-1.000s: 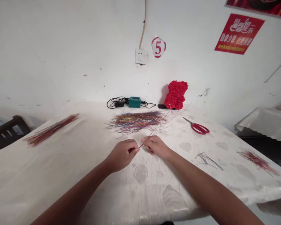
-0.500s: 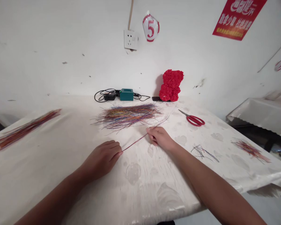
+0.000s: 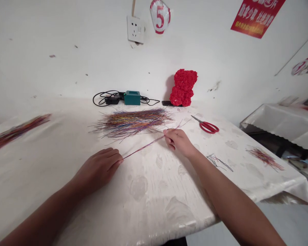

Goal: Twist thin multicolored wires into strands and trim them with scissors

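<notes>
A few thin reddish-purple wires [image 3: 143, 147] run straight between my two hands, just above the table. My left hand [image 3: 100, 167], at the left, is closed on their near end. Higher up and to the right, my right hand [image 3: 179, 141] pinches them, and loose ends fan out past its fingers. Behind the hands lies a large pile of multicoloured wires [image 3: 136, 121], roughly side by side, nearest to my right hand. What the left fingers do underneath is hidden.
Red-handled scissors [image 3: 207, 126] lie right of the pile. Farther right are dark wire scraps [image 3: 219, 162] and a reddish wire bundle [image 3: 265, 158]. Another bundle [image 3: 17, 132] lies at far left. By the wall stand a teal box [image 3: 132, 98] with black cables and a red flower bear [image 3: 183, 87].
The hands have moved farther apart, so a longer stretch of wire shows between them. The strands near my right hand look more separated. The camera view has shifted slightly.
</notes>
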Action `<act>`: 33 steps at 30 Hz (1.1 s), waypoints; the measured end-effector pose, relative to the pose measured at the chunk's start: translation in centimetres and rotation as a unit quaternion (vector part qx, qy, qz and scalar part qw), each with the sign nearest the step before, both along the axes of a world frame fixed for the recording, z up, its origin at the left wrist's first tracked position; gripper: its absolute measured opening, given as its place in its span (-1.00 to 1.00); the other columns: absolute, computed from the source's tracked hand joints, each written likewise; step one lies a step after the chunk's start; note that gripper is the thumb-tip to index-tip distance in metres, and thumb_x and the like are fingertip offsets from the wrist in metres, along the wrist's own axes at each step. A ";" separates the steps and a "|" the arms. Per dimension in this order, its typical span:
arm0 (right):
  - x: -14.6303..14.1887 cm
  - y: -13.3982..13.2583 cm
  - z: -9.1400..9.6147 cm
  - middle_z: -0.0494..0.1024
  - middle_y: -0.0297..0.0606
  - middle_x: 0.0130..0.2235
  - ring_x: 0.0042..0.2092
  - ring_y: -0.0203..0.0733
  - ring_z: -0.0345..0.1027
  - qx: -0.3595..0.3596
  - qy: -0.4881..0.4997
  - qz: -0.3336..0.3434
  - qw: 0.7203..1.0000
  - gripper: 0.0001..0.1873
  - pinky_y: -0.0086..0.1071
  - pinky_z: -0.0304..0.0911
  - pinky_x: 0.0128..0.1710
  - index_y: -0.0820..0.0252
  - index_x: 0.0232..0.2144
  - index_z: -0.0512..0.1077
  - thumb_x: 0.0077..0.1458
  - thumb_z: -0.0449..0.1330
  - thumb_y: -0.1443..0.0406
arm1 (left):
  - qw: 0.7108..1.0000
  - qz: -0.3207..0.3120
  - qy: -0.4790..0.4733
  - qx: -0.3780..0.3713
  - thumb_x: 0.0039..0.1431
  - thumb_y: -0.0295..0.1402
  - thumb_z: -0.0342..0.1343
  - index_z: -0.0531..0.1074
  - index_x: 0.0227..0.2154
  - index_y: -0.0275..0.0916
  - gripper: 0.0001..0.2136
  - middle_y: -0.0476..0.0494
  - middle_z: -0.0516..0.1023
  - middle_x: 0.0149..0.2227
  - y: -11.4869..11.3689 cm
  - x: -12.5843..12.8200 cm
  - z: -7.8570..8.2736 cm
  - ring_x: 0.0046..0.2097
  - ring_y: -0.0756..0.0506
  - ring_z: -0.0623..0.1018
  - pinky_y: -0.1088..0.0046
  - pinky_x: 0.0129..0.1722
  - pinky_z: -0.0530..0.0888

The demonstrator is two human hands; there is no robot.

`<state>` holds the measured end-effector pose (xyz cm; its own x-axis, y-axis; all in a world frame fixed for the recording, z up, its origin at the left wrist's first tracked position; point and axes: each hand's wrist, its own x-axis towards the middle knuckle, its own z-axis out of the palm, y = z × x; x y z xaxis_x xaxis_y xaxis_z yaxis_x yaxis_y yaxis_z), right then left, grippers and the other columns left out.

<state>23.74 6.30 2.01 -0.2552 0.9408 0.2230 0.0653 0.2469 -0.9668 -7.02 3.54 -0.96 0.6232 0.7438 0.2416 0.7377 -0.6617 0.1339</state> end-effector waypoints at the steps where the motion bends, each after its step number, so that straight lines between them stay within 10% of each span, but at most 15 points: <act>1: 0.1 0.0 0.1 0.07 -0.47 -0.66 -0.67 -0.40 0.08 0.003 0.000 -0.001 1.000 -0.44 -0.40 -0.05 -0.60 0.17 -0.73 0.13 0.21 0.13 0.07 | 1.000 0.003 -0.001 0.003 0.40 -0.31 -0.21 0.36 -0.41 -0.23 -0.68 -0.08 0.42 -0.37 0.0 -0.1 0.0 -0.26 -0.10 0.38 0.35 -0.21 0.30; 33: 2.4 0.6 0.6 0.06 -0.48 -0.66 -0.66 -0.38 0.09 0.040 0.028 -0.076 0.996 -0.47 -0.39 -0.01 -0.59 0.15 -0.69 0.13 0.21 0.14 0.05 | 0.999 0.039 0.021 -0.002 0.39 -0.34 -0.19 0.43 -0.35 -0.22 -0.69 -0.09 0.47 -0.31 0.0 -0.5 0.9 -0.19 -0.12 0.42 0.36 -0.15 0.31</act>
<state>26.17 6.94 2.61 -0.0955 0.9464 0.3087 0.0551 0.3146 -0.9476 -7.49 3.52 -0.06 0.5732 0.7909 0.2144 0.7916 -0.6020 0.1044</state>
